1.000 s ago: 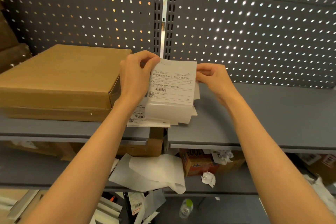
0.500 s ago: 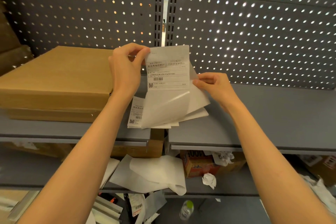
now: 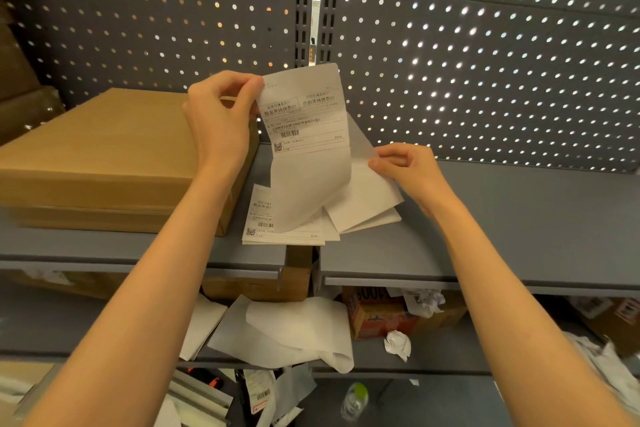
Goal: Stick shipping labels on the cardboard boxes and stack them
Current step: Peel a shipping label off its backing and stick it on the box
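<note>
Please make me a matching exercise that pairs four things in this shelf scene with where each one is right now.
Things:
1. shipping label
2. backing sheet
3. cardboard boxes
4. plastic bottle

Places:
A. stacked on the left part of the grey shelf
B. down on the floor below the shelves
C. pinched at its top corner by the left hand
D. pinched at its edge by the right hand

Right pairs: 1-C, 2-D, 3-A, 4-B
</note>
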`<state>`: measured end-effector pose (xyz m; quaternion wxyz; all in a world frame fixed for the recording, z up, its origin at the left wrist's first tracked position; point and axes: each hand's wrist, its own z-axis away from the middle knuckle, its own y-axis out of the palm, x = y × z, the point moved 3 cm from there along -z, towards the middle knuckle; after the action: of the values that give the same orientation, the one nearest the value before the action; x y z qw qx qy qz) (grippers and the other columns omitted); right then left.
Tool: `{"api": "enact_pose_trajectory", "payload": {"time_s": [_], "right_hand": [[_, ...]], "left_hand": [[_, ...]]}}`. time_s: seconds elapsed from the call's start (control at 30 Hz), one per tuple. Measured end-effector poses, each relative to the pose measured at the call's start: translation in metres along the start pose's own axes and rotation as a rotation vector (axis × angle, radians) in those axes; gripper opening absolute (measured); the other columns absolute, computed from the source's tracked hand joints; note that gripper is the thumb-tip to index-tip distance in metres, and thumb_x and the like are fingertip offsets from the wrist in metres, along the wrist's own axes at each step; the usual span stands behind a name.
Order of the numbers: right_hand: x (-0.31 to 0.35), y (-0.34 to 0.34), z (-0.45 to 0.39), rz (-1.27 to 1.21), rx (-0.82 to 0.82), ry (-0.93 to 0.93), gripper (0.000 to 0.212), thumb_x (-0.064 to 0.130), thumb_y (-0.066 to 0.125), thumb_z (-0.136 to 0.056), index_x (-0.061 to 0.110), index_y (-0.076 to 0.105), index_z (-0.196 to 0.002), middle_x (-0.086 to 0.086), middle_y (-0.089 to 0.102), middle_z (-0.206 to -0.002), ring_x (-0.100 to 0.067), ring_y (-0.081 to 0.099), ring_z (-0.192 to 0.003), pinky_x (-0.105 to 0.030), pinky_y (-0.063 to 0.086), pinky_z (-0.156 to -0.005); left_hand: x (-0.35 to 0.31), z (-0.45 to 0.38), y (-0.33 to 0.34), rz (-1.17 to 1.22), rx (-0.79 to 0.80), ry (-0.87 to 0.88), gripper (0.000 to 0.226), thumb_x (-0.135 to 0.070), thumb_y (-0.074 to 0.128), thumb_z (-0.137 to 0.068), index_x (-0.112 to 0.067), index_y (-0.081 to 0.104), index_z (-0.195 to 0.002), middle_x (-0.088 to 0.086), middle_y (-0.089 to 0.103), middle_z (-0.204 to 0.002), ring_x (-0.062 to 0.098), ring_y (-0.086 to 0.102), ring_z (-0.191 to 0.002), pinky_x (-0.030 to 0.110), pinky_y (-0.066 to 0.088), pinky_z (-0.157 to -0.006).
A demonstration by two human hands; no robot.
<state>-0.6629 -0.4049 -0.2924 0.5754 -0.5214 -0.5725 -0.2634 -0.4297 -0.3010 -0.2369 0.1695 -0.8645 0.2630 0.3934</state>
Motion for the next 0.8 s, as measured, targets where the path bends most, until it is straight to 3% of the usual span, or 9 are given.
{"api": "enact_pose_trajectory", "payload": {"time_s": [0.13,0.3,0.47,0.6,0.8], "right_hand": [[-0.001,0.001,0.001,0.002,-0.007,-0.008,0.015,0.004,0.065,-0.085,0.019,0.068,-0.086,0.002,0.071,-0.082,-0.001,0.068,-0.068,-0.013,0.053,-0.068],[-0.003,0.0,-0.001,0.04,-0.03,-0.011,0.012,0.005,0.065,-0.085,0.014,0.069,-0.092,0.0,0.071,-0.084,-0.002,0.067,-0.069,-0.013,0.053,-0.072],[-0.006,-0.002,-0.002,0.077,-0.065,0.022,0.015,0.007,0.066,-0.085,0.01,0.069,-0.1,-0.006,0.071,-0.09,-0.013,0.068,-0.08,-0.023,0.054,-0.079],[-0.008,-0.004,-0.002,0.071,-0.088,0.033,0.016,0.006,0.063,-0.086,0.011,0.069,-0.1,-0.007,0.071,-0.092,-0.01,0.067,-0.079,-0.02,0.054,-0.078],[-0.002,0.0,-0.002,0.093,-0.084,0.005,0.021,0.011,0.053,-0.093,0.02,0.069,-0.103,0.011,0.067,-0.094,0.001,0.06,-0.086,-0.02,0.048,-0.086]], "left_hand": [[-0.002,-0.006,-0.005,0.018,-0.037,-0.013,0.009,-0.023,0.063,-0.085,-0.02,0.072,-0.082,-0.007,0.067,-0.073,0.019,0.063,-0.066,0.037,0.056,-0.064],[-0.003,-0.012,-0.012,0.082,-0.076,-0.031,0.011,-0.02,0.062,-0.085,-0.012,0.07,-0.086,0.001,0.068,-0.081,0.014,0.066,-0.073,0.028,0.058,-0.064],[-0.002,-0.019,-0.023,0.058,-0.131,-0.032,0.01,-0.023,0.06,-0.085,-0.017,0.068,-0.087,-0.003,0.067,-0.086,0.02,0.067,-0.083,0.027,0.058,-0.063],[-0.002,-0.021,-0.029,0.026,-0.134,-0.01,0.015,-0.025,0.06,-0.086,-0.015,0.07,-0.092,0.0,0.07,-0.092,0.017,0.068,-0.085,0.024,0.057,-0.065],[-0.005,-0.017,-0.033,0.009,-0.135,-0.015,0.013,-0.024,0.061,-0.088,-0.018,0.069,-0.096,-0.004,0.069,-0.093,0.009,0.067,-0.087,0.023,0.057,-0.071]]}}
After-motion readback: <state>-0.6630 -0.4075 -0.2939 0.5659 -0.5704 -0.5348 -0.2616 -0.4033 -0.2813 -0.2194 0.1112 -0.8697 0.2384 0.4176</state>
